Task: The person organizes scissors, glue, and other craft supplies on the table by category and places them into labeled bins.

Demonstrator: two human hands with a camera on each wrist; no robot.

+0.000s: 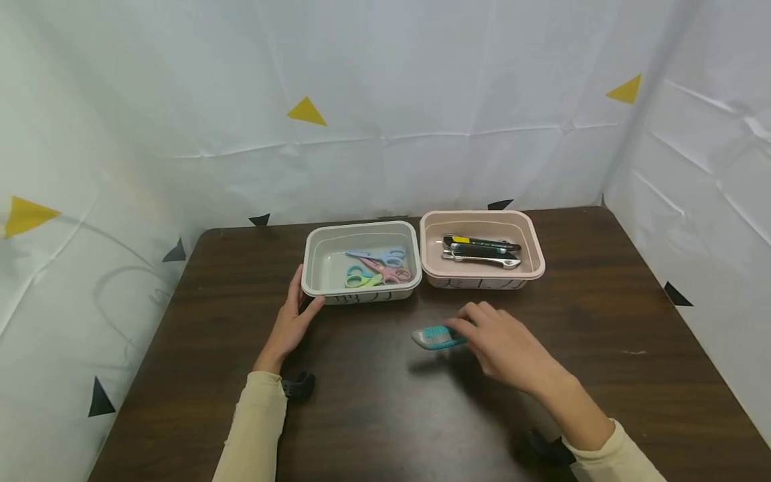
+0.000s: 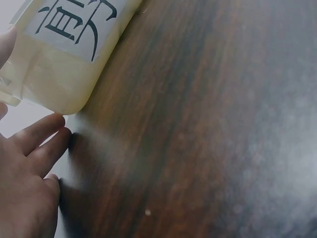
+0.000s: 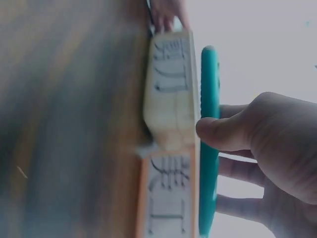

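My right hand point(image 1: 477, 329) pinches a teal utility knife point(image 1: 435, 337) by its end, a little above the dark table in front of the two trays. In the right wrist view the thumb and fingers of that hand point(image 3: 225, 133) press on the teal knife point(image 3: 210, 94). My left hand point(image 1: 295, 306) rests with straight fingers against the front left corner of the grey tray point(image 1: 361, 226), which holds pastel scissors point(image 1: 378, 266). The left wrist view shows the hand point(image 2: 34, 148) beside that tray's labelled wall point(image 2: 54, 74).
A pink tray point(image 1: 482, 215) to the right of the grey one holds several utility knives point(image 1: 482, 252). Both trays stand at the back of the brown table point(image 1: 602, 321). White sheeting with yellow and black triangles closes in the sides and back.
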